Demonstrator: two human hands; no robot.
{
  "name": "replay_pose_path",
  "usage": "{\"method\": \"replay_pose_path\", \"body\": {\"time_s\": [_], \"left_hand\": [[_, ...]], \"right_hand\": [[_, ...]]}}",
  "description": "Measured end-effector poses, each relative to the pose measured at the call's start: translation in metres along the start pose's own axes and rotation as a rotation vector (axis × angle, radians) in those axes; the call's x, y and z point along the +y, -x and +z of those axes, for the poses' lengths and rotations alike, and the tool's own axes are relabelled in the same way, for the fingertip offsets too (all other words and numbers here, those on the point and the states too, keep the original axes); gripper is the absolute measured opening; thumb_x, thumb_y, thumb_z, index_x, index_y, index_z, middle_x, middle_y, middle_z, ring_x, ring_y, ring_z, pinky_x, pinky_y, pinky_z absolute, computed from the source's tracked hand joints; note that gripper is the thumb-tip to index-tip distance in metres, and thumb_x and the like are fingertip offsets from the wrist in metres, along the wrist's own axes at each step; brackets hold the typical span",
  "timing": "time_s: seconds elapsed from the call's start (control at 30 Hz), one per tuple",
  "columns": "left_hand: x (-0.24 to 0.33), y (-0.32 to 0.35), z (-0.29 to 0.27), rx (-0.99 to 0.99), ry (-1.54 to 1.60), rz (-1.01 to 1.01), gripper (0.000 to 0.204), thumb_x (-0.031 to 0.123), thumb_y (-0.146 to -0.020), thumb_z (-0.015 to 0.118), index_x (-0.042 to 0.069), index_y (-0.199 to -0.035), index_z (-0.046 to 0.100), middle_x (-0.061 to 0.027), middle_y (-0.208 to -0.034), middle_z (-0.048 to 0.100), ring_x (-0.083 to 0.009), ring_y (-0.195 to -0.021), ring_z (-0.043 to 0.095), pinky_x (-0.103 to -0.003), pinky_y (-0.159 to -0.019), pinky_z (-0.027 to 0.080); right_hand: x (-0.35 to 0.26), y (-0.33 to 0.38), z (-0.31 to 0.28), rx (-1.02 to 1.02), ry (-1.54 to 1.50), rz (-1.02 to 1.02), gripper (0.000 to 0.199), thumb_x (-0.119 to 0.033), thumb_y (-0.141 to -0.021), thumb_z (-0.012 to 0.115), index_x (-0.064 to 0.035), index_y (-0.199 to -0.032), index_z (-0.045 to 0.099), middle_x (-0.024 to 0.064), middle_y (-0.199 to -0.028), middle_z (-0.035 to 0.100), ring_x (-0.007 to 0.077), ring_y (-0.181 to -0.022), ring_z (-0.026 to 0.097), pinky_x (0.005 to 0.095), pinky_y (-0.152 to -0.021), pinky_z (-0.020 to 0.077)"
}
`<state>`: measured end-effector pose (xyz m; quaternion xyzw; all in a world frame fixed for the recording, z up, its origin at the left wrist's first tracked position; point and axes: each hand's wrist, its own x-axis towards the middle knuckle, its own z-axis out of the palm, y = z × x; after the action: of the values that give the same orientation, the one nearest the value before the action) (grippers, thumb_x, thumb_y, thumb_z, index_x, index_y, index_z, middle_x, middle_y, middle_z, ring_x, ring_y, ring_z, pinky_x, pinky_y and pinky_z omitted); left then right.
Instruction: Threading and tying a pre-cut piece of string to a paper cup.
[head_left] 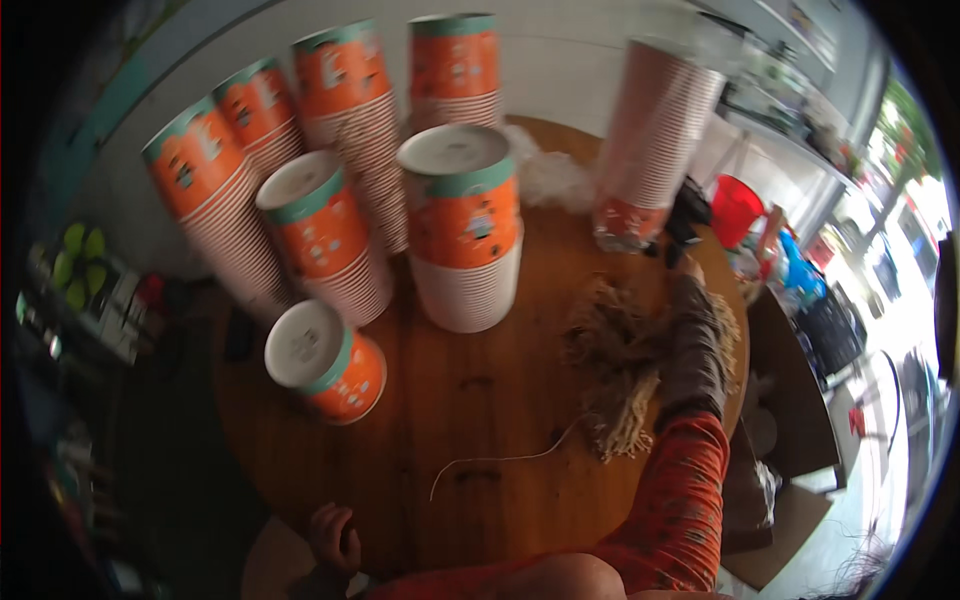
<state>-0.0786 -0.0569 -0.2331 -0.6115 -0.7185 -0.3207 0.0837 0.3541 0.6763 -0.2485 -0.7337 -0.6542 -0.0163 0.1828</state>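
My left hand (335, 538) is at the near edge of the round wooden table, fingers loosely curled and nothing visible in them. Stretched far across the right side, my right hand (690, 268) reaches a black object (686, 212) whose kind I cannot make out; the fingers are blurred. Just beyond stands a tall stack of paper cups (660, 135) in a clear plastic sleeve. Under my right forearm lies a brown fringed cloth (620, 350), with a loose thread (500, 459) trailing from it. A short upside-down orange-and-green paper cup or small stack (350, 375) stands at the left.
Several upside-down stacks of orange-and-green paper cups (465, 230) fill the table's far left and middle. Crumpled clear plastic (550, 175) lies behind them. Right of the table are an open cardboard box (790, 430) and a red bucket (737, 210). A green-leaved plant (78, 262) stands far left.
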Motion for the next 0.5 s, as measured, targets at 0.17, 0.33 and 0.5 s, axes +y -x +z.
{"method": "replay_pose_path", "body": {"time_s": [0.17,0.33,0.5], "left_hand": [[-0.007,-0.03,0.007,-0.052,0.078,0.009,0.028,0.009,-0.082,0.061,0.004,-0.11,0.061,-0.0137,-0.11,0.061,-0.0361,-0.106,0.056,-0.046,-0.091,0.046],[0.012,-0.025,-0.009,-0.018,0.08,-0.032,0.026,0.008,-0.082,0.063,0.005,-0.108,0.062,-0.0118,-0.109,0.062,-0.0346,-0.106,0.057,-0.045,-0.09,0.047],[0.008,-0.027,-0.007,0.052,0.21,-0.011,0.025,0.006,-0.081,0.064,0.004,-0.107,0.063,-0.0121,-0.106,0.063,-0.0347,-0.104,0.058,-0.044,-0.088,0.048]], "right_hand": [[0.126,-0.067,-0.014,0.131,0.141,-0.117,0.04,-0.037,-0.081,0.061,-0.0097,-0.111,0.063,0.0179,-0.103,0.065,0.0354,-0.096,0.064,0.0483,-0.078,0.0509],[0.011,0.046,-0.119,0.168,-0.504,-0.37,0.033,-0.013,-0.087,0.062,0.0,-0.117,0.059,0.0146,-0.103,0.067,0.0253,-0.093,0.064,0.034,-0.08,0.0502],[-0.079,0.231,-0.184,0.147,-0.784,-0.576,0.018,-0.005,-0.09,0.059,-0.002,-0.107,0.063,0.0028,-0.084,0.064,0.0092,-0.079,0.058,0.0254,-0.072,0.049]]}}
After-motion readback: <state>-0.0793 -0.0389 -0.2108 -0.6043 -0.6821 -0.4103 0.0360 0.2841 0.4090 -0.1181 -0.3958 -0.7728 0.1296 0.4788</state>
